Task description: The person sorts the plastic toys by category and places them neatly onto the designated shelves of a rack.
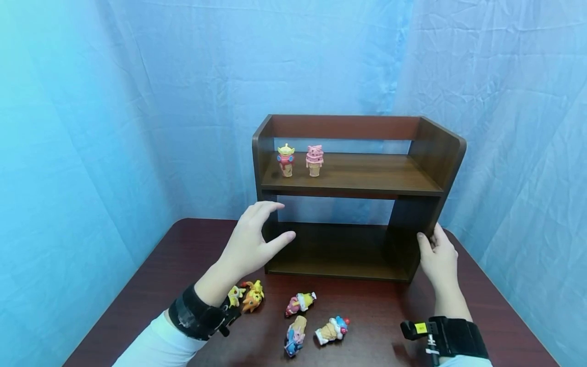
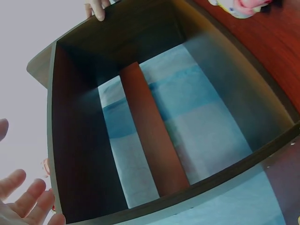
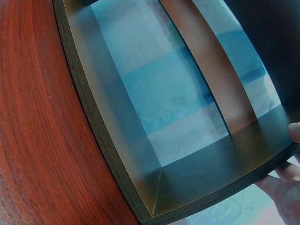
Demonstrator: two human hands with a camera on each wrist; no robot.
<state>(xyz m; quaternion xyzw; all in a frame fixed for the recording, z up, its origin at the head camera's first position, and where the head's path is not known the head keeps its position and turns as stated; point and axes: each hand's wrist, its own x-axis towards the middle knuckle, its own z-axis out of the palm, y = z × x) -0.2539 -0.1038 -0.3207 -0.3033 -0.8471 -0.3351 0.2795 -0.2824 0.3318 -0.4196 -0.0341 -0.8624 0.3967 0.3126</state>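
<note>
A dark brown two-tier wooden shelf [image 1: 353, 173] stands on the table. My right hand [image 1: 439, 257] grips its right side panel, thumb on the inner face and fingers around the outside; the right wrist view shows the thumb [image 3: 294, 132] over the panel's edge. At the shelf's left side, my left hand [image 1: 252, 237] has its thumb and fingers spread apart, holding nothing. On the upper tier stand a green-headed alien figurine [image 1: 286, 159] with an ice-cream cone base and a pink cone figurine [image 1: 314, 160].
Several figurines lie on the dark red table [image 1: 367, 316] before the shelf: a yellow-and-pink one [image 1: 300, 304], a blue one with a cone [image 1: 295, 336], a white-and-blue one [image 1: 332, 330]. An orange-yellow figurine [image 1: 253, 296] and a yellow one [image 1: 235, 295] lie by my left wrist. Blue curtains [image 1: 192, 102] hang behind.
</note>
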